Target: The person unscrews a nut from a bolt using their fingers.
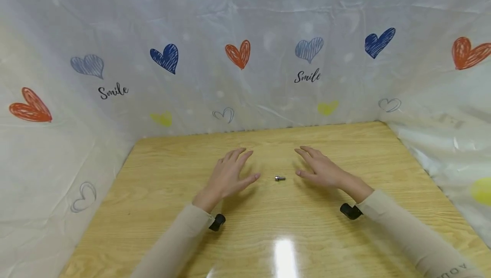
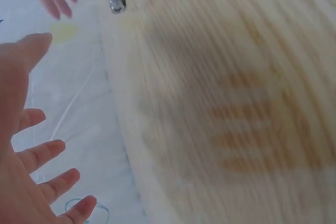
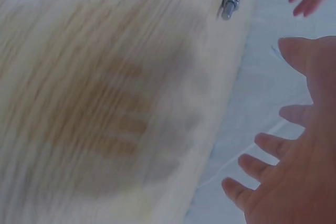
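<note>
A small silvery bolt (image 1: 279, 178) lies on its side on the wooden table, between the two hands. To its left hovers my left hand (image 1: 230, 175), fingers spread and holding nothing. My right hand (image 1: 321, 169) is on the other side, its fingers loosely spread and likewise holding nothing; neither hand touches the bolt. In the left wrist view the bolt (image 2: 117, 1) shows near the top, beyond the thumb of the left hand (image 2: 31, 145). The right wrist view has the bolt (image 3: 229, 6) near the top too, with the right hand (image 3: 289, 150) at the right edge.
The light wood table (image 1: 161, 209) reaches back to a pale plastic sheet (image 1: 199, 90) printed with hearts and the word Smile. The sheet also hangs along both sides. Black bands with small mounts (image 1: 218, 222) sit at the wrists. Light glares off the table near the front.
</note>
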`<state>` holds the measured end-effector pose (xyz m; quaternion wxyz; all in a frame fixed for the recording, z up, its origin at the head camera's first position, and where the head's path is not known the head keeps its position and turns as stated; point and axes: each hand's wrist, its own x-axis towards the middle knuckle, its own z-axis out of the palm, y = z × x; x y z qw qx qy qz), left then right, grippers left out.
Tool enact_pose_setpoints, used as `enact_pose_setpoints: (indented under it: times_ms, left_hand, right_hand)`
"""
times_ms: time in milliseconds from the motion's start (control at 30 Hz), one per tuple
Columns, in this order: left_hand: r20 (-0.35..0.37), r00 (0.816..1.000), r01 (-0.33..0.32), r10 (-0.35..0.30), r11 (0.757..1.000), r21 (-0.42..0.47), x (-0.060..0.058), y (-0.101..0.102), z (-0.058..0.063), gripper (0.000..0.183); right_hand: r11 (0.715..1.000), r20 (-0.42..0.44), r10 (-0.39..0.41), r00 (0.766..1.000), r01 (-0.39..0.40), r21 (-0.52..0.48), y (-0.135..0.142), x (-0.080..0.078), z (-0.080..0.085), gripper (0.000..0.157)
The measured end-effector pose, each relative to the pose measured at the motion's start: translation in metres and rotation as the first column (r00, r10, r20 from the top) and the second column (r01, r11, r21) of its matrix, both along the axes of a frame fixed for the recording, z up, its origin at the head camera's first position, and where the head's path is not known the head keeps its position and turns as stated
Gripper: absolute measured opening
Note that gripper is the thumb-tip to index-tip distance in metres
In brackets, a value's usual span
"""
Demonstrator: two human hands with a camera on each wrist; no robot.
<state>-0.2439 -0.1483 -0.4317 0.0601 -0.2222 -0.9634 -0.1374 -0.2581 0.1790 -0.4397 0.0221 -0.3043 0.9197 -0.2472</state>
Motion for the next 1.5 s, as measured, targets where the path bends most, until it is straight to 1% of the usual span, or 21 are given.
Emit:
enact_pose_setpoints:
  times_ms: [133,267,467,600,733,900,1067,1167,1300,1500]
  left_hand:
    - [0.024,1.000,-0.001,0.000,0.998,0.062,0.004,0.003,-0.003,0.077]
    - [0.037,0.999,-0.011,0.005,0.990,0.144,0.005,0.006,-0.004,0.076]
    - [0.118,0.993,-0.038,0.004,0.958,0.285,0.007,0.012,-0.005,0.076]
    - [0.177,0.984,-0.054,-0.008,0.937,0.346,0.007,0.017,-0.008,0.073]
    - [0.206,0.978,-0.055,-0.030,0.918,0.392,0.007,0.022,-0.010,0.067]
    - [0.240,0.970,-0.075,-0.031,0.905,0.420,0.007,0.028,-0.013,0.061]
    - [0.267,0.963,-0.086,-0.034,0.901,0.425,0.006,0.033,-0.018,0.056]
    - [0.261,0.964,-0.072,-0.044,0.905,0.419,0.004,0.037,-0.019,0.052]
    - [0.244,0.968,-0.053,-0.055,0.908,0.415,0.000,0.042,-0.021,0.041]
    - [0.263,0.963,-0.060,-0.060,0.901,0.429,-0.003,0.049,-0.023,0.025]
  right_hand:
    - [0.999,0.046,0.008,0.999,-0.006,-0.047,-0.004,0.002,-0.002,0.072]
    - [0.994,0.062,0.016,0.998,-0.009,-0.104,-0.009,0.002,-0.003,0.070]
    - [0.984,0.121,0.033,0.992,-0.011,-0.176,-0.016,0.003,-0.005,0.065]
    - [0.979,0.140,0.033,0.990,-0.004,-0.202,-0.021,0.002,-0.007,0.059]
    - [0.977,0.140,0.034,0.990,-0.003,-0.214,-0.025,0.000,-0.010,0.051]
    - [0.977,0.160,0.045,0.986,-0.010,-0.213,-0.030,-0.002,-0.014,0.042]
    - [0.979,0.186,0.047,0.981,-0.009,-0.203,-0.035,-0.007,-0.017,0.033]
    - [0.981,0.177,0.054,0.983,-0.019,-0.195,-0.038,-0.009,-0.017,0.029]
    - [0.982,0.158,0.064,0.985,-0.035,-0.183,-0.043,-0.012,-0.016,0.022]
    - [0.986,0.127,0.088,0.988,-0.068,-0.152,-0.051,-0.015,-0.017,0.011]
